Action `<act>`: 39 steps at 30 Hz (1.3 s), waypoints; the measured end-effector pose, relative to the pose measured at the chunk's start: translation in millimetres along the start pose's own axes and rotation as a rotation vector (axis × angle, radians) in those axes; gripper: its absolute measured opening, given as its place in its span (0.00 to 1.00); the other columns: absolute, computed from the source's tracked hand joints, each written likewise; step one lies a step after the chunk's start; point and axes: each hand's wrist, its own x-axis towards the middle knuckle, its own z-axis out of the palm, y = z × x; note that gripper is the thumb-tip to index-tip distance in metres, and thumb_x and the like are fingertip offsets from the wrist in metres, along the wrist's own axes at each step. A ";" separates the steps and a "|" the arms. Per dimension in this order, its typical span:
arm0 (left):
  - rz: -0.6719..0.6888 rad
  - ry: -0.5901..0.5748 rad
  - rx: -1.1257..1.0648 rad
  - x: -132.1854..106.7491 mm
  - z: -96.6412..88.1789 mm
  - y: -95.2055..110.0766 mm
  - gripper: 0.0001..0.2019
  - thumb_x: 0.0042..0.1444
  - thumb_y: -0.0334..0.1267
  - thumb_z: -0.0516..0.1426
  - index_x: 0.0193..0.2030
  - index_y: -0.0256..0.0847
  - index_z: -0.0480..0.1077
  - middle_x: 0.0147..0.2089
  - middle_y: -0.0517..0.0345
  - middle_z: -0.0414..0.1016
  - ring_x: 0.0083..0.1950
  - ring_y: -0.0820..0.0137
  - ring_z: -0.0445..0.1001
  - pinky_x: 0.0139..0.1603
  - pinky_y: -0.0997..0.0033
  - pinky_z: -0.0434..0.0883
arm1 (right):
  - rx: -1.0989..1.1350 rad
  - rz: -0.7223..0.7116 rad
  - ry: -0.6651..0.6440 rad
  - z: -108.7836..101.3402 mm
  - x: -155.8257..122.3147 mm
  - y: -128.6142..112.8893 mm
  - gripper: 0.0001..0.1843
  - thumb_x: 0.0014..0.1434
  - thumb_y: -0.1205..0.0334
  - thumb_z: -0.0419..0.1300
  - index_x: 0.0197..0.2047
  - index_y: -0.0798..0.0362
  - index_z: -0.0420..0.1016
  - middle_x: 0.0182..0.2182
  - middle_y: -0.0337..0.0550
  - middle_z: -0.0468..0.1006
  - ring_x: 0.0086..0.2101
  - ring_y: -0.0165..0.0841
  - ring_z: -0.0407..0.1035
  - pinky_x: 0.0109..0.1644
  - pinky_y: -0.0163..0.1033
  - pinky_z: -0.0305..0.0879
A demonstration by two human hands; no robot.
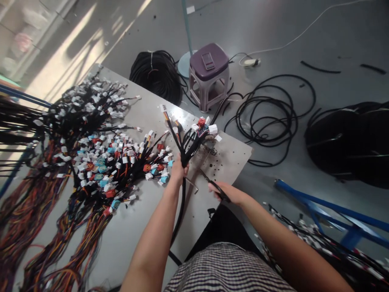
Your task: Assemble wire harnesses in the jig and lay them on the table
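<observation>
My left hand (178, 173) is closed round a black-sleeved wire harness (189, 151) above the table. Beyond the fist its branches fan out, ending in white and red connectors, while the black trunk hangs back toward my body. In my right hand (223, 190) is a pair of scissors (205, 177), its blades pointing toward the harness but apart from it. A thin bent metal rod (192, 185) shows between my hands. To the left lies a large heap of wire harnesses (121, 160) with white, blue and red connectors.
The grey table (146, 231) ends at a right-hand edge. Past it stand a purple-topped stool (209, 61), a black tubing coil (156, 75), loose tubing (267, 117) and a bigger black coil (349, 142). A blue metal frame (328, 211) is at my right, near more harnesses (304, 227).
</observation>
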 end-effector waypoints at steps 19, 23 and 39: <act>0.190 -0.464 0.010 -71.2 9.6 36.3 0.29 0.52 0.64 0.59 0.41 0.36 0.70 0.25 0.64 0.60 0.21 0.80 0.55 0.21 0.78 0.51 | -0.842 -0.055 0.283 -30.5 2.6 -47.3 0.21 0.49 0.51 0.66 0.41 0.59 0.78 0.42 0.57 0.77 0.45 0.46 0.72 0.47 0.43 0.68; 0.141 -0.755 0.071 -105.8 19.6 35.4 0.23 0.56 0.57 0.59 0.39 0.34 0.72 0.25 0.61 0.64 0.22 0.79 0.58 0.21 0.77 0.54 | 0.061 -0.520 0.083 -23.7 -31.9 -50.4 0.33 0.47 0.40 0.65 0.52 0.52 0.73 0.52 0.51 0.73 0.48 0.43 0.71 0.50 0.47 0.70; 0.468 -0.592 0.465 -165.6 55.5 10.9 0.21 0.66 0.52 0.47 0.40 0.36 0.72 0.34 0.54 0.73 0.36 0.68 0.69 0.42 0.70 0.69 | 0.059 -0.726 0.590 49.9 -75.2 -48.0 0.19 0.63 0.46 0.54 0.30 0.50 0.72 0.32 0.46 0.72 0.38 0.39 0.69 0.50 0.47 0.67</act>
